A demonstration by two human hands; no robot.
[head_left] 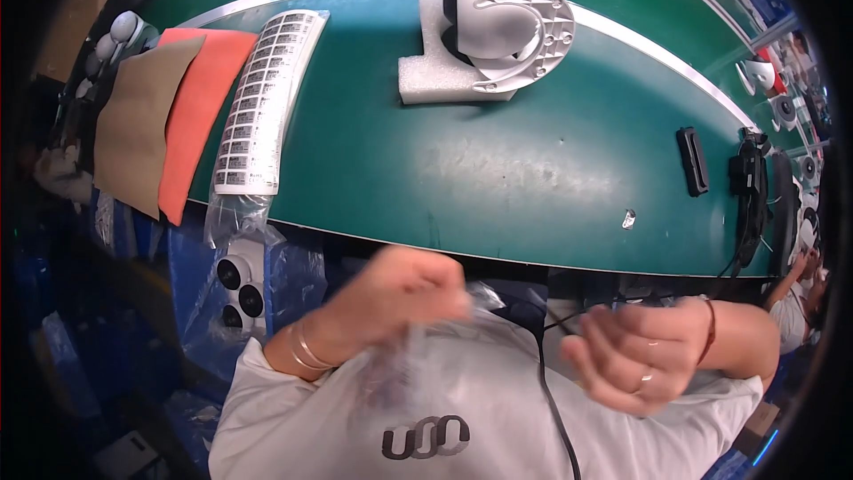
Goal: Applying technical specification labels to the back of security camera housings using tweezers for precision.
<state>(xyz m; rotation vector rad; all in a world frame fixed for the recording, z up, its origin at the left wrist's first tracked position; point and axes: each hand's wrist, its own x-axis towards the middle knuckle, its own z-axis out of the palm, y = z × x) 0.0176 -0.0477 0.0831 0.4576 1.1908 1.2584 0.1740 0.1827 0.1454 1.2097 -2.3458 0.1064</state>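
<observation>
My left hand (pixel 409 289), blurred by motion, is closed in front of my chest, off the table's near edge. From it hangs a clear plastic bag (pixel 391 378), smeared, with something darker in it that I cannot make out. My right hand (pixel 640 356) is at the same height to the right, its fingers curled in toward the palm. Whether anything is inside those fingers is hidden. On the table beyond, a white plastic housing with a curved, C-shaped bracket (pixel 538 44) leans on a white foam block (pixel 431 80).
Label sheets (pixel 267 107) lie at the table's left, beside an orange sheet (pixel 204 98) and brown cardboard (pixel 138 120). A blue bin (pixel 191 276) below holds white devices with black lenses (pixel 251 300). A black bar-shaped part (pixel 692 162) and dark cable gear (pixel 751 196) lie right.
</observation>
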